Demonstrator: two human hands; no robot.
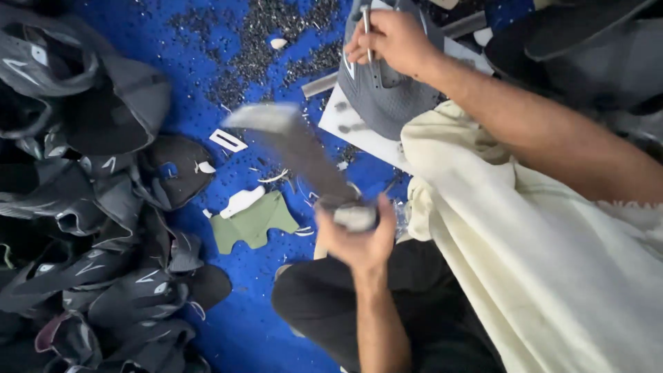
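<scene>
— Grey cut piece (298, 148), blurred, raised over the blue floor (242, 331) at mid-frame, lower end pinched in the left hand (359, 238). Around it?

— Heaped dark shoe uppers (90, 207) along the left edge. Green scrap (252, 222) lying flat just left of the left hand, white scrap (242, 200) touching its top edge. Small white tag (228, 140) further up. Dark punched-out bits (276, 41) scattered thick over the floor near the top.

— Anything in the way?

— Cream cloth (552, 276) draped over the lap, covering the lower right. Black trouser leg (414, 311) under the left forearm. Blur hiding the exact edge of the raised piece.

— Left hand, how closed?

— Fingers curled tight, thumb pressed against them, clamped on the lower end of the grey cut piece; a pale lump there too, too smeared to tell what.

— Right hand (390, 41)?

— Up at the top, fingers bunched together around a thin metal tool (367, 31) held upright, resting on a grey perforated upper (387, 97). That upper lying on a white board (359, 131), well apart from the raised piece. Metal bar (319, 84) just beside the board's left corner.
</scene>
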